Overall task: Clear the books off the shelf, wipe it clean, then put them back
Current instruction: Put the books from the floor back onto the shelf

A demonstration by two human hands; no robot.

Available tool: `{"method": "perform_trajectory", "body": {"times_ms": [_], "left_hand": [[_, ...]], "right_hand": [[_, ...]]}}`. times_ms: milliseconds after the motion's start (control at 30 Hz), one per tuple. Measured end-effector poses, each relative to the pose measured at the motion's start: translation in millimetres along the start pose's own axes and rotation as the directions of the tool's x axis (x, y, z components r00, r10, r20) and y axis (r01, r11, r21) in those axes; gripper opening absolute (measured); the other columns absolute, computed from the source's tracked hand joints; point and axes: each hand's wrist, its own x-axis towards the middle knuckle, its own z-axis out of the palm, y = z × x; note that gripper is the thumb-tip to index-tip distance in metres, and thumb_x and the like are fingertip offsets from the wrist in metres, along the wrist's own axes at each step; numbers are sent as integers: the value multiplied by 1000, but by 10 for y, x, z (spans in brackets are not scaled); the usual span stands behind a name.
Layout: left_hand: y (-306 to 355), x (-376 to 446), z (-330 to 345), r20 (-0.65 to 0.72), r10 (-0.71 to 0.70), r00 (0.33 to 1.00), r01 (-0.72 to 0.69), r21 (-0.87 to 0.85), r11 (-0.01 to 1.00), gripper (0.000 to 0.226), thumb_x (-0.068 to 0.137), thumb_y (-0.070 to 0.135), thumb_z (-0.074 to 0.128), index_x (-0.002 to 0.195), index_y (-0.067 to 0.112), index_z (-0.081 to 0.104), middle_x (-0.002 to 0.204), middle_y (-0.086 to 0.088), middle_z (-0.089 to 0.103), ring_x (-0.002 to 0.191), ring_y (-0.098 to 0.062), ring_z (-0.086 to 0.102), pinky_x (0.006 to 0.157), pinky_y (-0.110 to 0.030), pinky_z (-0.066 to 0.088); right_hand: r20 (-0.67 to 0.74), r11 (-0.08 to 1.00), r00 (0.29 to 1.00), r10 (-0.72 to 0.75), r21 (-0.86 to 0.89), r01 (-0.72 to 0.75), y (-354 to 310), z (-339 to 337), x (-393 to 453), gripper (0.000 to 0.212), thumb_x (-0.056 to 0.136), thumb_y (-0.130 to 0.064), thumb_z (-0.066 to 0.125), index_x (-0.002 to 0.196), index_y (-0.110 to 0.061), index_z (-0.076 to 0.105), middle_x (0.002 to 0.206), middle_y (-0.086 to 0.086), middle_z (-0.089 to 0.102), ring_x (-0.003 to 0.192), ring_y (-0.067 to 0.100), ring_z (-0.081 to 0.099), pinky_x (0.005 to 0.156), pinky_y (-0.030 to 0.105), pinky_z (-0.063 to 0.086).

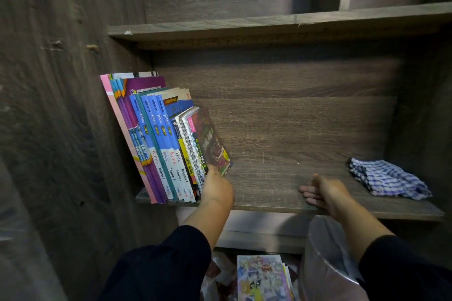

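A row of books [156, 139] stands at the left end of the wooden shelf [281, 154], leaning left against the side wall. The rightmost one is a dark comic book [211, 142]. My left hand [216, 187] holds the bottom of that comic book, thumb on its cover. My right hand [320, 190] rests on the shelf's front part, fingers spread flat and pointing left. A blue-and-white checked cloth [389, 179] lies crumpled at the shelf's right end.
An upper shelf board [269, 24] hangs above. Below the shelf, a stack of colourful comic books [263, 277] lies beside a clear plastic bag [327, 259]. The dark wooden side panel [61, 105] closes off the left.
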Motion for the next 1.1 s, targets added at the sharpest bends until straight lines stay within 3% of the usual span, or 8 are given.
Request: {"method": "perform_trajectory", "body": {"times_ms": [133, 233, 367, 500, 667, 833, 1000, 1100], "left_hand": [[49, -50, -25, -35, 12, 999, -11, 32, 999, 30, 98, 17, 40, 119, 7, 60, 121, -13, 62, 117, -32, 52, 107, -52, 27], [55, -18, -21, -20, 10, 1000, -9, 40, 999, 32, 99, 18, 40, 122, 7, 58, 124, -14, 61, 121, -34, 49, 107, -49, 28], [8, 7, -90, 62, 9, 998, -6, -41, 999, 48, 98, 28, 42, 142, 9, 42, 151, -18, 34, 142, -38, 21, 117, -55, 6], [-68, 19, -25, 41, 11, 999, -7, -101, 995, 60, 97, 31, 43, 151, 12, 25, 159, -16, 12, 148, -35, 4, 116, -57, -8], [-124, 61, 79, -72, -31, 997, 17, -196, 980, 52, 97, 26, 40, 147, 12, 34, 155, -14, 28, 146, -31, 17, 119, -50, -1], [-85, 62, 45, -65, -15, 998, 4, -162, 987, 49, 97, 25, 40, 144, 9, 40, 154, -18, 29, 145, -34, 18, 118, -51, -1], [-56, 83, 56, -82, -10, 997, -2, -143, 990, 52, 97, 24, 43, 146, 11, 36, 156, -17, 23, 146, -35, 13, 118, -52, -4], [-40, 89, 70, -89, 3, 996, -14, -123, 992, 52, 97, 27, 42, 147, 12, 35, 158, -17, 18, 147, -35, 11, 117, -54, -6]], "right_hand": [[16, 1000, 1000, -2, 3, 2, -2, -30, -20, 45, 102, -28, 34, 123, 9, 52, 122, 26, 61, 66, 16, 56, 34, 15, 47], [27, 1000, 1000, 0, 12, 0, 10, -28, -23, 45, 102, -27, 34, 123, 9, 52, 123, 26, 61, 66, 17, 56, 34, 15, 47], [30, 1000, 1000, -6, 29, 5, -1, -36, -27, 46, 102, -27, 33, 125, 10, 50, 124, 27, 59, 66, 17, 55, 33, 15, 47], [14, 1000, 1000, -11, 26, 11, 7, -19, -2, 46, 102, -27, 35, 125, 11, 49, 112, 28, 64, 65, 17, 55, 33, 15, 46], [-13, 1000, 1000, -10, 4, 10, 8, 8, 16, 45, 102, -27, 35, 122, 10, 51, 120, 26, 62, 63, 16, 55, 31, 14, 45], [-13, 1000, 1000, -6, 0, 6, 0, 0, 4, 45, 102, -28, 35, 123, 9, 51, 121, 26, 62, 64, 16, 54, 32, 15, 45], [-17, 1000, 1000, 22, -2, -22, -7, -5, 31, 46, 102, -30, 36, 123, 8, 52, 98, 20, 69, 66, 15, 56, 33, 16, 47], [-21, 1000, 1000, 10, -13, -10, -14, 11, 31, 45, 102, -29, 35, 123, 7, 51, 119, 25, 63, 64, 15, 55, 32, 16, 45]]}}
